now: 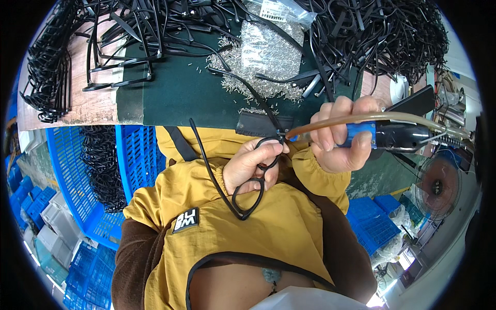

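Observation:
My left hand (pixel 243 168) is closed around a black eyeglass frame (pixel 252 212) near the table's front edge. One temple of the frame stretches up to the left; another temple meets the frame at the fingertips and lies out over the table. In my right hand (pixel 341 137) is a blue and black power screwdriver (pixel 400 135), held level and pointing left. Its tip is at the frame's hinge, beside my left thumb; whether it touches a screw is too small to tell. A brownish hose or cord (pixel 382 117) runs along the screwdriver.
Small silver screws (pixel 232 77) lie scattered on the green mat (pixel 181 98) around a clear bag of screws (pixel 271 51). Black glasses parts pile up at the back right (pixel 382 36) and back left. Blue baskets (pixel 77 175) stand below left. A fan (pixel 438 185) is at right.

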A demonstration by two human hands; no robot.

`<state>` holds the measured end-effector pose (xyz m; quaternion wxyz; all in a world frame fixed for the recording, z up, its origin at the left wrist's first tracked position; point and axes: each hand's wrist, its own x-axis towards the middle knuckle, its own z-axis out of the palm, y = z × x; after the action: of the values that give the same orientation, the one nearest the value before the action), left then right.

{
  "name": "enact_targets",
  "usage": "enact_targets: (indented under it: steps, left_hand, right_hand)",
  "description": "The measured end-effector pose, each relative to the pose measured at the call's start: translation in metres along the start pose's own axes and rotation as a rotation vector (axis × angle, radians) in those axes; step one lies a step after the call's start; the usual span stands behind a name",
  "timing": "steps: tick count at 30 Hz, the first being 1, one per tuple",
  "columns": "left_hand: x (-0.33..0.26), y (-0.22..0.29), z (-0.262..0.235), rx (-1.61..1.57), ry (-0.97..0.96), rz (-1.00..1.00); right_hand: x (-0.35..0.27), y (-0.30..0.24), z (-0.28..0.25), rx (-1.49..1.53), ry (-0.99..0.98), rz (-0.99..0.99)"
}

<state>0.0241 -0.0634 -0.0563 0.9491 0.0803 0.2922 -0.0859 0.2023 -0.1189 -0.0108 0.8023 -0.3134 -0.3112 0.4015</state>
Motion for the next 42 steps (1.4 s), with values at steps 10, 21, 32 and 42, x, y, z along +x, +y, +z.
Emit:
enact_targets:
  steps: [10, 21, 32, 42]
  left_hand:
    - [0.004, 0.0, -0.006, 0.038, -0.044, 0.002]
    - [0.004, -0.002, -0.008, 0.012, -0.087, 0.024]
    - [-0.002, 0.006, -0.002, 0.012, -0.054, -0.047]
    - [-0.027, 0.033, 0.02, 0.328, 0.209, 1.003]
  right_hand:
    - [0.001, 0.004, -0.005, 0.022, 0.013, -0.015]
    - [0.004, 0.003, -0.001, 0.012, -0.05, 0.008]
    - [0.016, 0.01, -0.012, 0.131, -0.015, 0.026]
    - [0.019, 0.007, 0.003, 0.385, 0.047, 0.049]
